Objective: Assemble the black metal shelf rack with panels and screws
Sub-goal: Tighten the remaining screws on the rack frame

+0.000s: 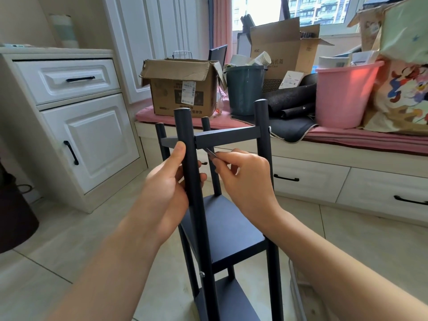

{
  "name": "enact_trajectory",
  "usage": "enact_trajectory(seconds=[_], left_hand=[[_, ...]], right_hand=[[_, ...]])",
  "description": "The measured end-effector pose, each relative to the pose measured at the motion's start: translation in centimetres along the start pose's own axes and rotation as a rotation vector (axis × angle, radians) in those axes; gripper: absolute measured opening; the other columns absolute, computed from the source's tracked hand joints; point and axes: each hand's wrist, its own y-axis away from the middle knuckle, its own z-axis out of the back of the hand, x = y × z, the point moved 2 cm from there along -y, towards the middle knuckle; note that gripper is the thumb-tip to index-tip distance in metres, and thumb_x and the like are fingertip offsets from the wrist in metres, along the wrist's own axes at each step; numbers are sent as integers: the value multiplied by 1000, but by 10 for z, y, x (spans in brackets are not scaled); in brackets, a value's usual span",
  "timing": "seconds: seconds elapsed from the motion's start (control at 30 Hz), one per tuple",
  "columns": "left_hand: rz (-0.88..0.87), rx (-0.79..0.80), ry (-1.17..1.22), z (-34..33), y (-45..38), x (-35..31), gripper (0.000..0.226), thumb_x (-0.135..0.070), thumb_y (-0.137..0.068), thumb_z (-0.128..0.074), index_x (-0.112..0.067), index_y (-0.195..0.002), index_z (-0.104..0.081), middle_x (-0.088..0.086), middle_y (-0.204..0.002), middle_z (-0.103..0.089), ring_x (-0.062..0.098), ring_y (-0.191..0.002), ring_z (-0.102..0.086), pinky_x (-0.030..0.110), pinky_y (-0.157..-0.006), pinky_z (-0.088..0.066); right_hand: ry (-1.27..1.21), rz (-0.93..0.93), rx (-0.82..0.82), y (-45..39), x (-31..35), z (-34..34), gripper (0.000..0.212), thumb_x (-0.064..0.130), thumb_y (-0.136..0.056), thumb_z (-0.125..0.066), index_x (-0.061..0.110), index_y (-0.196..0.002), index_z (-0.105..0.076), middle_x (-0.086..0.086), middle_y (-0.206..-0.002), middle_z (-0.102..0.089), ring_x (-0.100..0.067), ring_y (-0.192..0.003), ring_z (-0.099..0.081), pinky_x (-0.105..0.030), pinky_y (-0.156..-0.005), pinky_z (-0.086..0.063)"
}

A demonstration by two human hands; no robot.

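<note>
The black metal shelf rack [231,228] stands upright on the tiled floor in front of me, with several round posts and stacked panels. My left hand [169,179] grips the near left post [187,140] just below the top panel [228,136]. My right hand [243,174] pinches a small metal tool [210,152] whose tip points at the corner where the top panel meets that post. A silver screw [202,273] shows low on the same post. The two lower panels sit level between the posts.
A white cabinet [69,117] stands to the left. A window seat with a pink cushion [347,135] behind the rack carries a cardboard box [183,86], a teal bucket [245,89], a pink bucket [342,93] and bags. A dark bin [14,214] is at the far left.
</note>
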Motion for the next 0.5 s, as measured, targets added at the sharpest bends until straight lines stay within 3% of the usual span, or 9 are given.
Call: enact_trajectory(seconds=[0.2,0.5], left_hand=[[1,27,-12,-1,1,-1,28,-46,-78,-67,-23,-74,-82,-1,-72,-66,16,-64,-64,32,-75,-57],[1,11,-20,-1,2,1,37,-47,-79,-65,-15,-97,-73,1,-75,-65,19,-73,-60,32,-76,-57]], right_hand=[[-82,-69,9,-3,-2,2,13,13,-93,-66,12,-90,-79,1,-71,-71,-16,-66,-64,-31,-64,-51],[-112,-90,81,-3,4,-4,17,14,-96,-62,12,-103,-77,1,-87,-74,-14,-80,-67,-33,-76,-56]])
